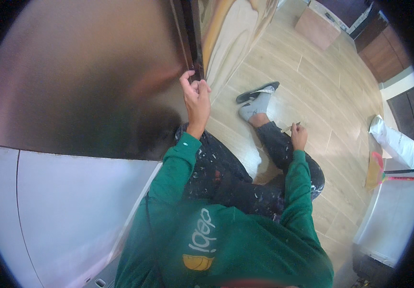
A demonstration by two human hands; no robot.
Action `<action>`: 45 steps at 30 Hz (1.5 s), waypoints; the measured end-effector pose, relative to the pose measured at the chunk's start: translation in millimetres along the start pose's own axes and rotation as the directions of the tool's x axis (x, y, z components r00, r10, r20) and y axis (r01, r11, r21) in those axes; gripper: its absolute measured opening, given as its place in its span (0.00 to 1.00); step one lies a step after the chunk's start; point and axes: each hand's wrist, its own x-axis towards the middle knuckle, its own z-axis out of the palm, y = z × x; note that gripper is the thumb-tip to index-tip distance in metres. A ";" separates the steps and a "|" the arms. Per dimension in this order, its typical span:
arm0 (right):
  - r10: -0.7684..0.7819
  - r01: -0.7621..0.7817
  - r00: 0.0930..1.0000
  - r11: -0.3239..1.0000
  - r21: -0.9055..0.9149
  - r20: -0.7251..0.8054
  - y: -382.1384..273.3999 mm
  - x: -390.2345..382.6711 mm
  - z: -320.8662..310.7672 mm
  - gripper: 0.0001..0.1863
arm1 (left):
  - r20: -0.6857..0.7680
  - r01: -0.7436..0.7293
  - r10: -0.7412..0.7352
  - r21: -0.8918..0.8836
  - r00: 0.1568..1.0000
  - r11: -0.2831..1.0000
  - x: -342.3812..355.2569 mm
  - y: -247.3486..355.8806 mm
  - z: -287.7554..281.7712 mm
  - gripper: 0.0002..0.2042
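My left hand (197,98) is raised at the lower end of a dark upright edge strip (193,38). Its fingers are curled in against the strip, beside a large glossy brown panel (87,81). Lower and to the right, my right hand (298,137) is closed near my bent knee. From its fingers sticks out a small, thin, flat tool (286,128), pale with a dark tip; its exact kind is too small to make out. My paint-spotted dark trousers (221,168) lie between the two arms.
White cabinet fronts (82,192) stand close on my left. My foot in a grey sock and dark sandal (257,103) rests on wood-look floor (322,96). A cardboard box (317,25) is at the back; a white sack (393,139) and a pinkish-red handled thing (378,163) lie at right.
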 end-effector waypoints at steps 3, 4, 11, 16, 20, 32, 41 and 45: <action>0.014 -0.014 1.000 0.999 0.035 0.002 0.7 0.4 -0.1 0.25 | 0.002 0.035 -0.035 0.042 0.999 0.999 -3.1 -0.3 0.3 0.19; 0.008 -0.008 1.000 0.999 0.032 -0.006 1.1 0.1 0.3 0.25 | 0.012 0.044 -0.045 0.057 0.999 0.997 -4.5 0.2 -0.1 0.20; 0.073 -0.074 0.997 0.997 0.036 0.021 3.0 1.0 2.3 0.24 | 0.034 0.002 -0.006 0.109 0.999 0.994 -12.0 7.5 0.6 0.29; 0.002 -0.002 1.000 1.000 0.012 -0.016 1.0 -2.0 -0.6 0.24 | 0.170 0.089 -0.104 0.097 0.980 0.991 -28.6 -4.9 4.6 0.41; 0.064 -0.064 0.998 0.996 0.062 0.000 -1.1 -1.6 0.1 0.24 | 0.159 0.125 -0.136 0.079 0.978 0.989 -27.2 -11.5 7.1 0.44; 0.096 -0.097 0.995 0.994 0.055 0.012 2.0 -0.7 0.5 0.23 | 0.069 0.057 -0.053 -0.054 0.996 0.997 -28.0 -8.3 20.9 0.45; 0.031 -0.031 0.999 0.999 0.015 0.006 5.3 0.8 3.5 0.24 | 0.104 -0.020 0.042 -0.201 0.994 0.979 -16.8 1.7 14.4 0.40; 0.093 -0.094 0.995 0.995 0.041 0.030 3.7 -0.2 1.9 0.24 | 0.156 -0.256 0.229 0.184 0.961 0.949 -10.5 42.9 7.7 0.40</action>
